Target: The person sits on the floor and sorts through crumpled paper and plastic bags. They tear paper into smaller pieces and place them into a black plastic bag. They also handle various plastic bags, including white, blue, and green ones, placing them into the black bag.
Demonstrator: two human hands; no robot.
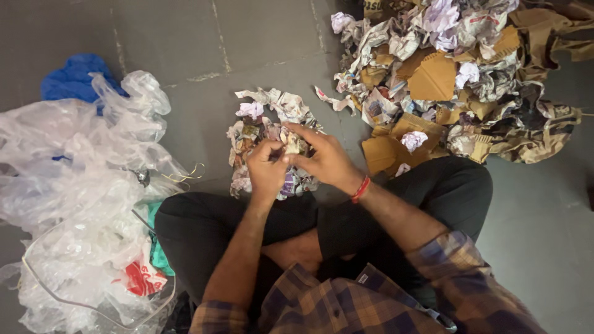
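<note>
A: Head view, the hands?
B: Left hand (266,166) and right hand (325,159) meet over the small paper pile (272,139) on the floor; fingers of both pinched together on a crumpled paper scrap (291,143).
A: Around them?
B: Clear plastic bags (74,185) at left, one red-printed; blue cloth (73,77) behind; brown cardboard and paper heap (458,80) at upper right.

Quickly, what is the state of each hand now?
Left hand: closed, pinching a small crumpled printed paper scrap.
Right hand: closed on the same scrap.
</note>
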